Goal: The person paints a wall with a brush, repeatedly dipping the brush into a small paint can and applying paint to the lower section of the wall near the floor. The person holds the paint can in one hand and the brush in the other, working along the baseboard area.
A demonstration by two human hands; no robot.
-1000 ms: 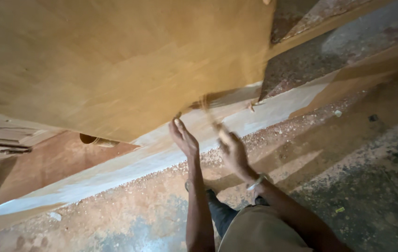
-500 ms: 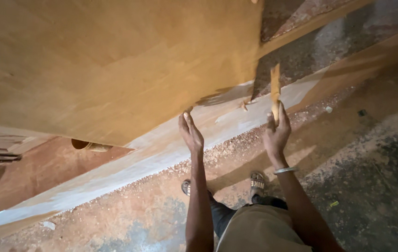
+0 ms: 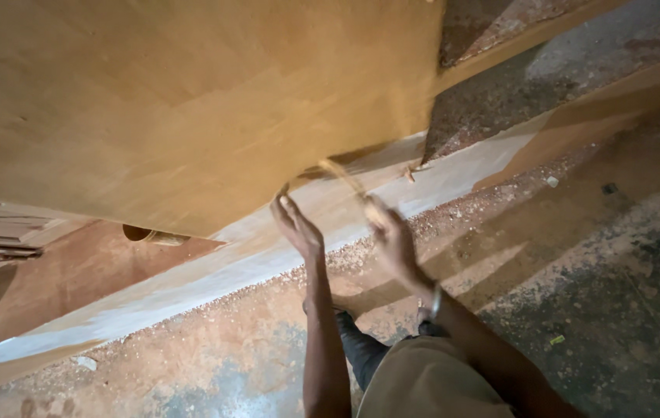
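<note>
Plywood sheet (image 3: 190, 108) fills the upper left and centre of the frame, tilted, its lower corner hanging just above the person's two raised hands. Left hand (image 3: 297, 226), at centre, is open with fingers stretched upward, the fingertips at or just under the sheet's bottom edge; blur makes contact hard to confirm. Right hand (image 3: 392, 240), just right of it, is closed around a thin wooden strip (image 3: 343, 178) that slants up-left toward the same corner. A metal bangle (image 3: 436, 302) circles the right wrist. Below, a pale long board (image 3: 214, 271) runs diagonally across the dusty, sawdust-strewn floor (image 3: 617, 271).
</note>
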